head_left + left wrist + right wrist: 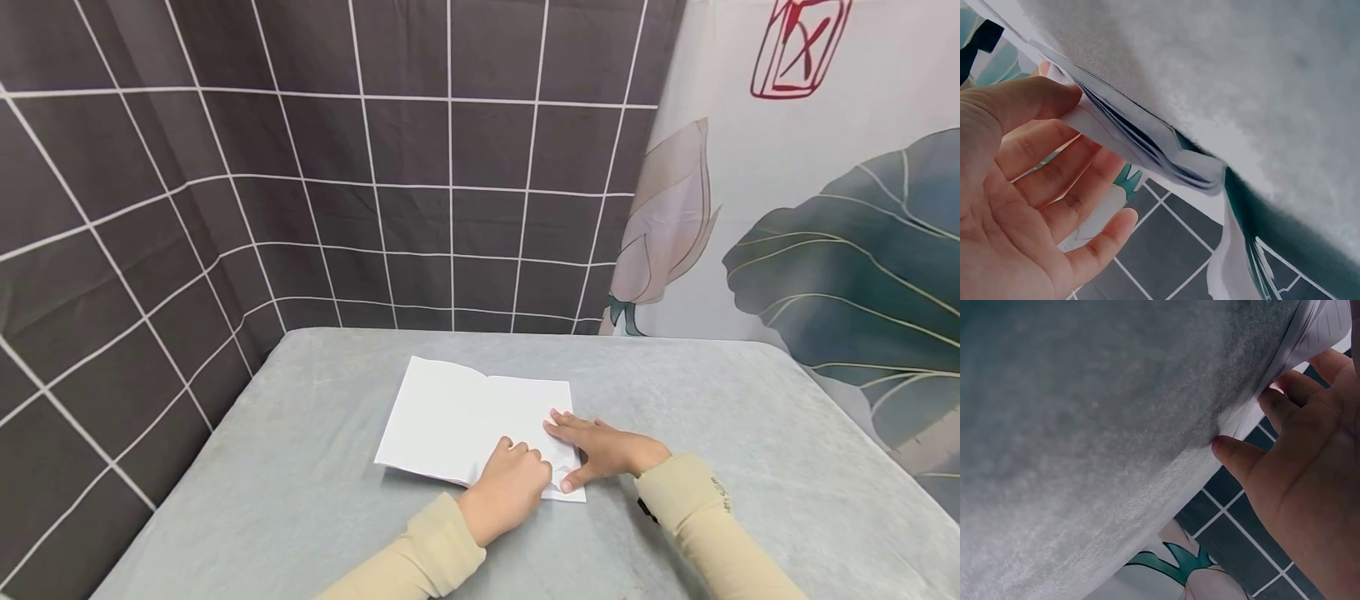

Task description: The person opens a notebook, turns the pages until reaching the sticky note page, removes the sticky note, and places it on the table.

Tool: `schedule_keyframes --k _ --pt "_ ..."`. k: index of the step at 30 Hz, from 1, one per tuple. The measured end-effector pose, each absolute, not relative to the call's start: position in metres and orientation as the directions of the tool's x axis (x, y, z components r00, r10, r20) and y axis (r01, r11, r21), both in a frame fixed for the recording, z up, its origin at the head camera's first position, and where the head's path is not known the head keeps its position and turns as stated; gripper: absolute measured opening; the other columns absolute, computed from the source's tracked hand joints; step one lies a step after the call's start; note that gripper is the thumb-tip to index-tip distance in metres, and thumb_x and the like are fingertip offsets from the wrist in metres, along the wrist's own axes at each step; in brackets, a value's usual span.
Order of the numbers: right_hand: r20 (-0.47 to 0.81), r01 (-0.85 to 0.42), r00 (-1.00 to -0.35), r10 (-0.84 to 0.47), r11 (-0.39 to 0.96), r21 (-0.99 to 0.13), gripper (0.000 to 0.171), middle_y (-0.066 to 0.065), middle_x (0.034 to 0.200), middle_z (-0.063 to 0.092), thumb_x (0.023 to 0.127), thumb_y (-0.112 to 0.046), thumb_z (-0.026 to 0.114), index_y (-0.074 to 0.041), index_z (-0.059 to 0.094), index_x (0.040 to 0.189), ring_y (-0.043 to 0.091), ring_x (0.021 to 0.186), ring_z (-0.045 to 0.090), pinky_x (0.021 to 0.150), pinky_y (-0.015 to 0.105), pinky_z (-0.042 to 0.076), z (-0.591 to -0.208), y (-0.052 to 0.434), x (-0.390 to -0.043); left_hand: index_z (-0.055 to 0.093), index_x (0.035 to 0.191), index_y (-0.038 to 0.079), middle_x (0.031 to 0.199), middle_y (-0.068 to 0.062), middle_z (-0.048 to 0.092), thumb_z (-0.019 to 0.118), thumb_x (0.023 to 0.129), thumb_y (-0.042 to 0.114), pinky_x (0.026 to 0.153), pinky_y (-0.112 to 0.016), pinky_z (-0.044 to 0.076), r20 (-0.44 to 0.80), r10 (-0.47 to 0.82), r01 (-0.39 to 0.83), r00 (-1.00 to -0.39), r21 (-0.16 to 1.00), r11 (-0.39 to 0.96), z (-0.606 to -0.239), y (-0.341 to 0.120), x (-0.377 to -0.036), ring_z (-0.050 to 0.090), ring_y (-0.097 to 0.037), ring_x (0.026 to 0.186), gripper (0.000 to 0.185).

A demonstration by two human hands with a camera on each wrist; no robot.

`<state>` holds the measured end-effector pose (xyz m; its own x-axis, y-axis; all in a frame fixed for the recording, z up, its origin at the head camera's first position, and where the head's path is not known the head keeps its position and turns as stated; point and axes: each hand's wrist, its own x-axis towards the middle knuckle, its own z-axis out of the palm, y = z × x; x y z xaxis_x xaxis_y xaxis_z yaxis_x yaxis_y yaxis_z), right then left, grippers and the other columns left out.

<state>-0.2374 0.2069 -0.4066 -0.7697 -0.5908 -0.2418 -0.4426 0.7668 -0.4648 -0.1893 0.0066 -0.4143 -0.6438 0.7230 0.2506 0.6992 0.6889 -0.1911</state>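
An open white booklet (450,417) lies on the grey table (300,467). My left hand (525,468) sits curled at its near edge; in the left wrist view the thumb (1054,94) and fingers pinch a lifted page of the booklet (1147,144). My right hand (572,454) lies flat on the right-hand page with straight fingers and the thumb near the lower right corner. The right wrist view shows the right hand (1297,444) against the page's edge (1325,325).
A grey cloth covers the table (1085,425), whose left edge and far edge are in view. A dark curtain with a white grid (300,167) hangs behind and to the left. A pale curtain with a flower and leaf print (825,250) hangs at the right.
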Motion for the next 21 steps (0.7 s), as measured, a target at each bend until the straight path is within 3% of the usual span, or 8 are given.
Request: schedule_keyframes --k 14,21 --pt "-0.249 -0.432 -0.777 -0.579 0.777 -0.459 0.097 0.021 0.158 0.018 0.075 -0.044 0.076 -0.002 0.030 0.149 0.041 0.145 0.016 0.111 0.067 0.011 -0.4053 0.2061 -0.2376 0.073 0.074 0.022 0.072 0.005 0.068 0.072 0.077 0.019 0.059 -0.027 0.036 0.273 0.744 0.703 -0.610 -0.248 0.667 -0.4154 0.0058 -0.1913 0.059 -0.011 0.063 0.005" --pt "-0.214 -0.454 -0.780 -0.587 0.768 -0.452 0.097 0.022 0.158 0.019 0.076 -0.047 0.075 -0.002 0.030 0.149 0.043 0.145 0.018 0.110 0.069 0.012 -0.4095 0.2061 -0.2359 0.074 0.075 0.020 0.069 0.005 0.068 0.069 0.081 0.018 0.056 -0.026 0.041 0.272 0.719 0.700 -0.639 -0.182 0.691 -0.4171 0.0035 -0.1943 0.060 -0.010 0.061 0.008"
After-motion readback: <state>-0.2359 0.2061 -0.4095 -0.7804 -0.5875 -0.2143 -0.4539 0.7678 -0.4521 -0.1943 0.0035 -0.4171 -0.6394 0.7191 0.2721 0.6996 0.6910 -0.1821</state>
